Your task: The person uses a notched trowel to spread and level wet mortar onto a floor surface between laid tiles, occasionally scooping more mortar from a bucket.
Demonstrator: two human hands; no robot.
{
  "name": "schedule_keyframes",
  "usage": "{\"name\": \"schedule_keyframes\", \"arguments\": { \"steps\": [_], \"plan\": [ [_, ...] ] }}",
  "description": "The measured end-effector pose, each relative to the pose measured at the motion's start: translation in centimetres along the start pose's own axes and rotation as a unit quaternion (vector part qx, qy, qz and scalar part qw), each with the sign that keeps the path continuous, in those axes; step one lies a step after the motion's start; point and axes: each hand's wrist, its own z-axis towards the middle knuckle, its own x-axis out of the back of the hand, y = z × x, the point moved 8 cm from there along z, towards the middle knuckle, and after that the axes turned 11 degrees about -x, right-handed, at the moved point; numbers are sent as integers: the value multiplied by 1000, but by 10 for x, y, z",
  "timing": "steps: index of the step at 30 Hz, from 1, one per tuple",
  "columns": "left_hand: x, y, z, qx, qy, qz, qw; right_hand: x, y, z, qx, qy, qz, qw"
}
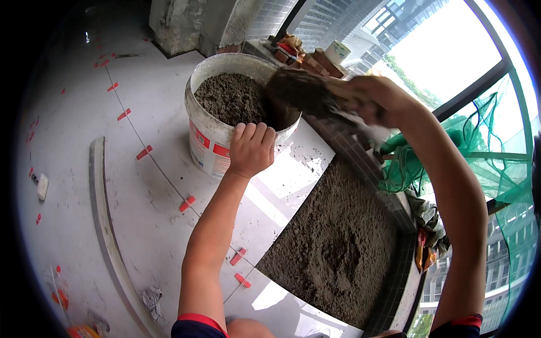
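My left hand (253, 146) grips the near rim of a white plastic bucket (203, 141) with red labels, which holds dark grey, crumbly mortar (225, 98). At the bucket's right, my right hand (377, 101) is closed on a mortar-laden trowel (301, 90), raised by the rim and blurred by motion. Below that hand, a bed of rough grey mortar (327, 242) with a dip in it fills a floor section beside the dark tiled window edge (406, 259).
Pale floor tiles (141, 214) carry red spacers (187, 203). A long straightedge (101, 203) and a small white-headed tool (43, 187) lie at left. A concrete column (186, 25) stands behind; bricks (324, 62) sit on the sill, and green netting (400, 169) hangs at right.
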Motion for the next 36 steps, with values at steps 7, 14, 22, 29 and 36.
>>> {"name": "schedule_keyframes", "arguments": {
  "steps": [7,14,22,29,36],
  "plan": [
    [-6,8,12,-33,14,19,999,39,-9,9,11,146,-393,908],
    [-3,13,16,-21,9,18,1000,91,271,-70,-69,82,5,994],
    [-23,13,-2,-68,-54,95,992,-123,489,-71,-134,42,273,952],
    [-33,-46,-10,-117,-144,121,975,-179,526,-50,-125,164,101,973],
    [-31,-27,-6,-106,-132,68,983,-93,616,-68,-180,212,-10,960]
  ]
}}
